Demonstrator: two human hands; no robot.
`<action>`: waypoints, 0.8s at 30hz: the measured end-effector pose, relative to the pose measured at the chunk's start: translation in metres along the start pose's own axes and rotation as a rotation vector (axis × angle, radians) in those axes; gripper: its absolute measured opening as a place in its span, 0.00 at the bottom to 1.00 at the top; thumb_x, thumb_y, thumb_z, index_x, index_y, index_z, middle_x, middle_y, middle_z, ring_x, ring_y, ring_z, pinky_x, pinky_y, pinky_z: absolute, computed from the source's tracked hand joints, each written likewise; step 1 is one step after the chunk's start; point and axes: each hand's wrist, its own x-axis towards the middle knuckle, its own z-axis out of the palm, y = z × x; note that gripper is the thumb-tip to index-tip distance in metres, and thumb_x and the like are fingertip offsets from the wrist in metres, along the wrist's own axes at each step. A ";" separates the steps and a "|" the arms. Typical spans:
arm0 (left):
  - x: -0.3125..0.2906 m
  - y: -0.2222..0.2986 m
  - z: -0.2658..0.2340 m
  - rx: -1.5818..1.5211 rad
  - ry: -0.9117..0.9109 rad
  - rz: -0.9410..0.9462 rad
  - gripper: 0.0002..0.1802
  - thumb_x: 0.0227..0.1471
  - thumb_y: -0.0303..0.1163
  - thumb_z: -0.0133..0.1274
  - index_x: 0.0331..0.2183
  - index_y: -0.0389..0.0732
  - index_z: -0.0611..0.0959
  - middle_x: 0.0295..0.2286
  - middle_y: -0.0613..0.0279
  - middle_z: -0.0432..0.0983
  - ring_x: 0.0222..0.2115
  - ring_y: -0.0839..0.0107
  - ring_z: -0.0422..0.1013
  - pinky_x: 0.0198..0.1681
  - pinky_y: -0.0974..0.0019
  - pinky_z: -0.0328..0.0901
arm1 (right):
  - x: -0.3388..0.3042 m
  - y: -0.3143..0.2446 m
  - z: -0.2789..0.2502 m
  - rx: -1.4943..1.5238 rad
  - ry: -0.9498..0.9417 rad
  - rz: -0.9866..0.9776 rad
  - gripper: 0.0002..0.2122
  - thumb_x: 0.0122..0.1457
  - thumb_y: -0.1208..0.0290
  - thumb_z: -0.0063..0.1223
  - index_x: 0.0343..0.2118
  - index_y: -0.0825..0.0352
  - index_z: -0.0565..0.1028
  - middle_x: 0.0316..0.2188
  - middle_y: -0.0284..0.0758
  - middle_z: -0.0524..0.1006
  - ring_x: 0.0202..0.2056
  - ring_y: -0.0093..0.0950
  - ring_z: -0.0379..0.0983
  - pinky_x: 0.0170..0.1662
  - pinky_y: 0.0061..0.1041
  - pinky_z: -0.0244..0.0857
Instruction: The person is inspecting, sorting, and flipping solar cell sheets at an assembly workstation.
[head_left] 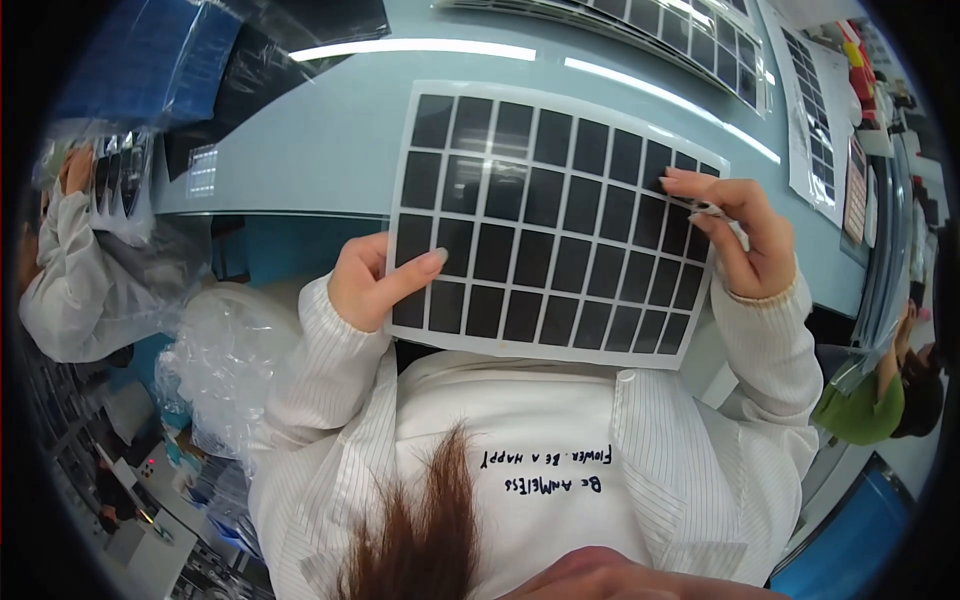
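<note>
My left hand [382, 282] holds the left edge of a white sheet [600, 116] covered in rows of dark rectangles. Its thumb lies on top of the sheet, and the fingers are hidden beneath. The sheet is tilted above the near table edge, in front of my chest. Over its upper right corner, my right hand [748, 225] has its thumb and fingers closed around a small, dark, slim thing [708, 208] whose kind I cannot make out. The index fingertip reaches over the dark rectangles there.
A stack of similar sheets [690, 32] lies at the far side of the pale blue table [290, 180]. Another sheet [812, 115] and a pink calculator [856, 190] are at right. Clear plastic [225, 365] hangs at left. Co-workers in a white sleeve [75, 270] and green top [868, 412] flank me.
</note>
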 end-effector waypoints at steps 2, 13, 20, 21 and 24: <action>0.006 -0.001 -0.001 0.089 -0.049 -0.012 0.12 0.47 0.34 0.57 0.29 0.33 0.78 0.26 0.66 0.75 0.27 0.82 0.67 0.31 0.77 0.62 | 0.003 -0.011 -0.004 -0.051 0.029 0.036 0.06 0.53 0.87 0.39 0.34 0.73 0.64 0.34 0.44 0.76 0.40 0.31 0.73 0.44 0.23 0.64; -0.006 -0.007 0.028 -0.196 -0.026 0.118 0.12 0.52 0.32 0.51 0.36 0.34 0.76 0.27 0.68 0.74 0.27 0.83 0.66 0.33 0.78 0.61 | 0.040 -0.066 0.057 -0.176 -0.129 -0.165 0.07 0.49 0.83 0.51 0.33 0.72 0.70 0.21 0.39 0.69 0.19 0.32 0.67 0.22 0.24 0.60; -0.007 -0.012 0.026 -0.006 0.080 0.082 0.09 0.52 0.31 0.50 0.30 0.34 0.78 0.21 0.70 0.73 0.22 0.86 0.64 0.26 0.80 0.59 | 0.056 -0.060 0.092 -0.255 -0.055 -0.371 0.09 0.46 0.82 0.54 0.32 0.71 0.70 0.16 0.35 0.67 0.15 0.29 0.67 0.16 0.24 0.58; -0.007 -0.013 0.027 -0.027 0.080 0.087 0.09 0.52 0.31 0.50 0.29 0.34 0.78 0.21 0.70 0.73 0.21 0.86 0.63 0.25 0.80 0.59 | 0.057 -0.060 0.095 -0.252 -0.060 -0.374 0.09 0.46 0.82 0.54 0.32 0.71 0.70 0.16 0.35 0.67 0.15 0.29 0.67 0.16 0.24 0.58; -0.009 -0.008 0.028 -0.072 0.066 0.077 0.09 0.52 0.29 0.49 0.31 0.32 0.78 0.22 0.69 0.73 0.23 0.86 0.64 0.26 0.80 0.60 | 0.058 -0.062 0.099 -0.252 -0.070 -0.409 0.09 0.46 0.81 0.54 0.32 0.71 0.71 0.15 0.34 0.67 0.14 0.28 0.66 0.15 0.24 0.58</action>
